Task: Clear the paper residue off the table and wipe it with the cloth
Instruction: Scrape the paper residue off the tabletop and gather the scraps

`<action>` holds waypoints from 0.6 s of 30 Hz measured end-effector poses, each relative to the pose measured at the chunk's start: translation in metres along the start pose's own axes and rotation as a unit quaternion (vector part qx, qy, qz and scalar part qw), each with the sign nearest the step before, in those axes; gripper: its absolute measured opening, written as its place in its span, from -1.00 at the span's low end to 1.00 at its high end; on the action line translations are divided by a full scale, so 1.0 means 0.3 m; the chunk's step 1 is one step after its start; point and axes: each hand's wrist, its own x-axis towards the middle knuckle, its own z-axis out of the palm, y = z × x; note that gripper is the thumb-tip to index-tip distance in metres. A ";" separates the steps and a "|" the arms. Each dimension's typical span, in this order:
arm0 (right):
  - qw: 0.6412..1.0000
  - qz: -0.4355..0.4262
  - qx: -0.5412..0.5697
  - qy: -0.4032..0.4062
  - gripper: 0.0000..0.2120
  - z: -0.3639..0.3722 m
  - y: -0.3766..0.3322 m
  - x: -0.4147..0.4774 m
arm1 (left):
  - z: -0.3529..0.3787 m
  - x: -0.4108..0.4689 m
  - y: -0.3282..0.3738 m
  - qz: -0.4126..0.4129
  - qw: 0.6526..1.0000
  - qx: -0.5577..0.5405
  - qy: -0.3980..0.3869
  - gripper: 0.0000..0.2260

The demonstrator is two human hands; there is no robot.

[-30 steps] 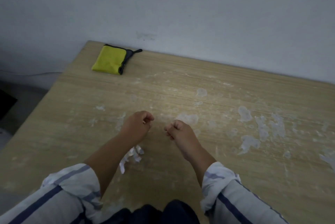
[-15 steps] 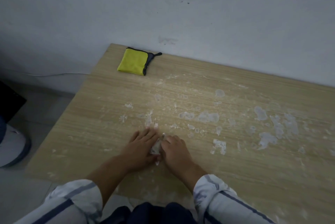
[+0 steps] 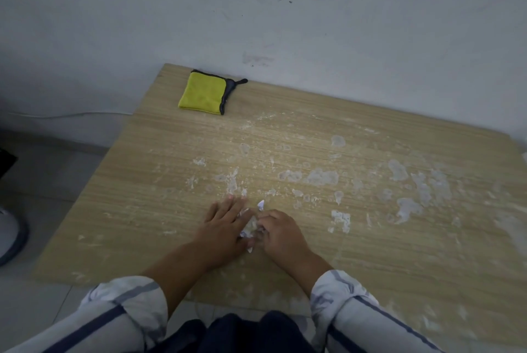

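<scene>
**While scraps are being gathered: residue-clearing step, cloth not yet in use**

As both hands work at the near edge, at about 6 o'clock on the bench (image 3: 159, 210), the entry reads as follows.

- Left hand (image 3: 225, 227): lies flat on the wood, fingers (image 3: 228, 205) straight and released, its inner edge touching the paper clump (image 3: 251, 227) like a stop.
- Right hand (image 3: 281, 231): fingers curled, their tips on the clump from the 3 o'clock side; it appears to pinch the scraps against the left palm.
- Paper clump: small, white and crumpled, held between the two hands, with one torn tip standing up at its 12 o'clock end.
- Residue patches (image 3: 322, 177): pale smears stuck to the wood, spread from the centre out to 2 and 3 o'clock, well apart from the hands.
- Cloth (image 3: 201, 93): yellow with a dark border, folded, lying at 11 o'clock in the far corner near the wall (image 3: 313, 24), untouched.

Judgement: the first step, collecting loose paper, is in hand, and wiping has not begun. The next move probably calls for lifting the clump clear without shedding bits. The stuck patches towards 2 o'clock will likely need scraping before the cloth is fetched.
</scene>
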 end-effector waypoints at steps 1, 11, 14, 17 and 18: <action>1.000 0.010 0.009 0.007 -0.48 0.000 0.000 -0.003 | 0.000 0.000 0.001 -0.001 1.000 0.002 -0.001 -0.15; 0.995 0.033 0.021 0.095 -0.90 0.029 0.023 -0.008 | 0.014 0.002 0.000 -0.002 1.000 0.005 0.019 -0.21; 0.994 0.034 0.015 0.104 -0.94 0.030 0.027 -0.007 | 0.012 0.000 0.002 0.001 1.000 0.001 0.029 -0.23; 0.993 0.040 0.030 0.110 -0.94 0.025 0.023 -0.005 | 0.012 -0.006 0.006 0.008 0.999 0.006 0.048 -0.27; 0.992 0.041 0.039 0.112 -0.94 0.024 0.020 -0.006 | 0.012 -0.007 0.006 0.017 0.998 0.010 0.055 -0.32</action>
